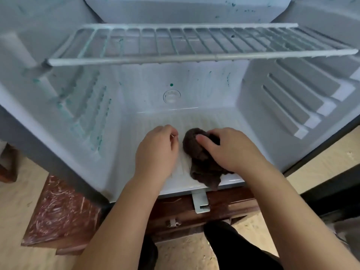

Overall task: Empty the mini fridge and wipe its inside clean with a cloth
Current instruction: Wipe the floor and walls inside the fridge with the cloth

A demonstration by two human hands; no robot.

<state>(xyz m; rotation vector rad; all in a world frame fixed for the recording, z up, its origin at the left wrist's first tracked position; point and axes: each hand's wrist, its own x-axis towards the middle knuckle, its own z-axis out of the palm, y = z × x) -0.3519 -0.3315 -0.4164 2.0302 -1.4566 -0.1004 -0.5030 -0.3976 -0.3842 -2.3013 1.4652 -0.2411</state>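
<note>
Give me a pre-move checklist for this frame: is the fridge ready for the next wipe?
1. Fridge emptied: ok; wire shelf and fridge floor carry nothing but the cloth.
2. Cloth held: ok; right hand grips it.
3. Cloth on the surface: ok; it lies on the fridge floor.
4. Stains gone: not ok; green marks on left wall and back wall.
5. Free left hand: cannot tell; its fingers curl under, beside the cloth.

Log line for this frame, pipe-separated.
phase: wiping fridge floor | right hand: grips cloth | left hand: curled, beside cloth | walls: green stains
</note>
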